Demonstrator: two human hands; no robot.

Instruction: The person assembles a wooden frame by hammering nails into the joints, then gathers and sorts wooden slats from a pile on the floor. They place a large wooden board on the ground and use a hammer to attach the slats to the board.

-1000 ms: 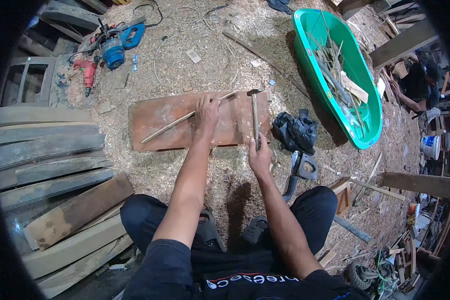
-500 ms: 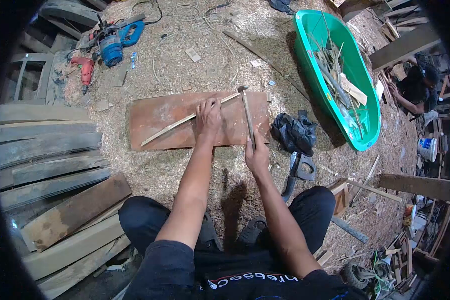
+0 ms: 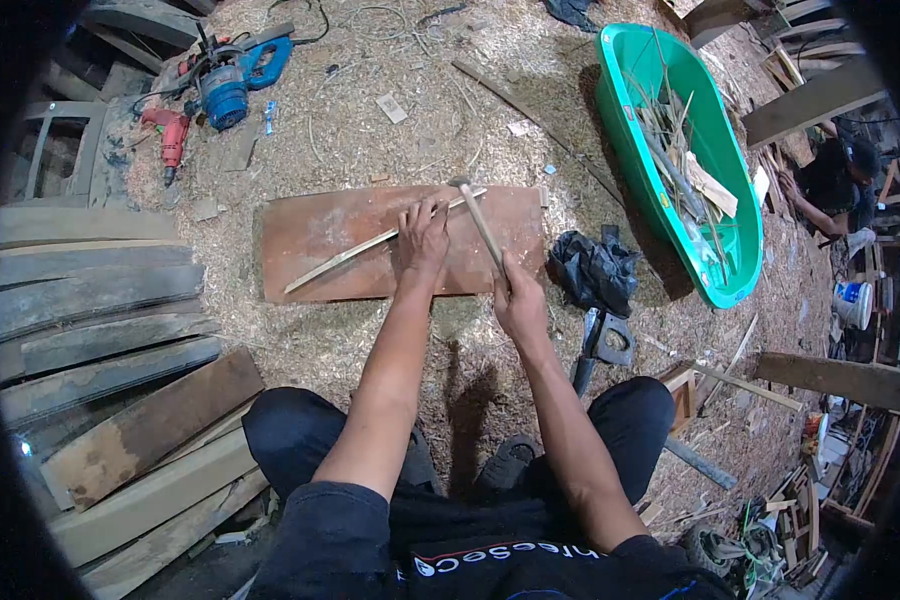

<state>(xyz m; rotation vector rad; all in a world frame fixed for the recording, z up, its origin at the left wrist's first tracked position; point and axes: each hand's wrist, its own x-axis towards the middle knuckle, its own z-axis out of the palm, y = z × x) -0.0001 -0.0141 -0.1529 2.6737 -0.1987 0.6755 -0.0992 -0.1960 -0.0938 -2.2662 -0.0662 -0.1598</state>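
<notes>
A reddish-brown board (image 3: 310, 225) lies flat on the shavings in front of me. Slantwise across it runs a thin wooden strip (image 3: 340, 259), with my left hand (image 3: 424, 238) closed over its middle and pressing it down. My right hand (image 3: 520, 298) grips a hammer (image 3: 484, 228) by the lower handle. The hammer's head is over the strip's upper right end, overlapping it in this view. Part of the strip is hidden under my left fingers.
Right of the board lie a crumpled black plastic bag (image 3: 594, 268) and a dark metal tool part (image 3: 611, 338). Beyond them stands a green tub (image 3: 610, 95) holding wood scraps. A blue power tool (image 3: 225, 98) and red drill (image 3: 172, 140) lie upper left. Planks (image 3: 110, 310) fill the left; a person (image 3: 840, 175) crouches far right.
The hammer's head has moved left along the strip and its handle now leans more. My left hand still presses the strip, slightly shifted right in view.
</notes>
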